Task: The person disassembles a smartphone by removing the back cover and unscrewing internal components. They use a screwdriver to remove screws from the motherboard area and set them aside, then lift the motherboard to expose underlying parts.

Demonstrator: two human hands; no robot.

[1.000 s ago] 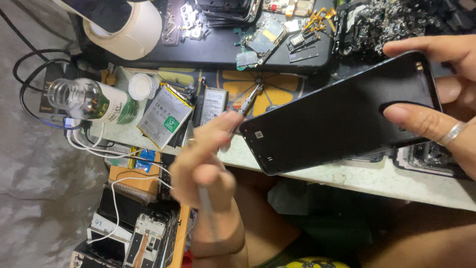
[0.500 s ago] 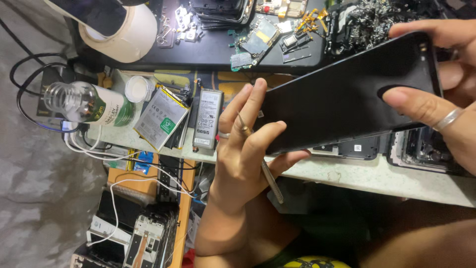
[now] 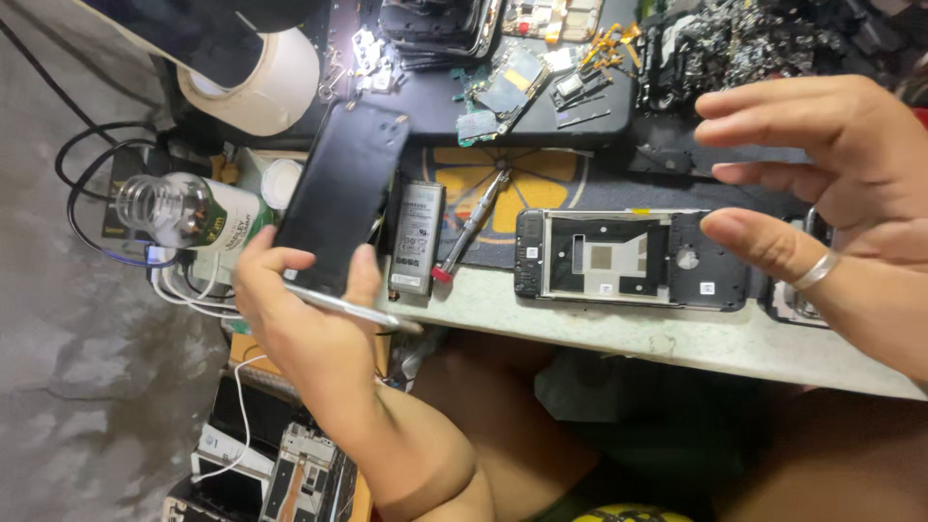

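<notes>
Person's hands and forearms: bare, one ring worn.

Left hand (image 3: 309, 319) and forearm are uncovered, with no sleeve, glove, watch or band visible as far as the elbow. Right hand (image 3: 822, 184) is likewise ungloved and carries a plain silver-coloured ring (image 3: 817, 272) on one finger. Fingernails are short and unpainted where visible.

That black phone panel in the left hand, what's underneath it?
Under the black phone panel, held by the left hand with a thin metal tool, a grey battery shows beside its edge. The bench directly beneath is covered.
</notes>
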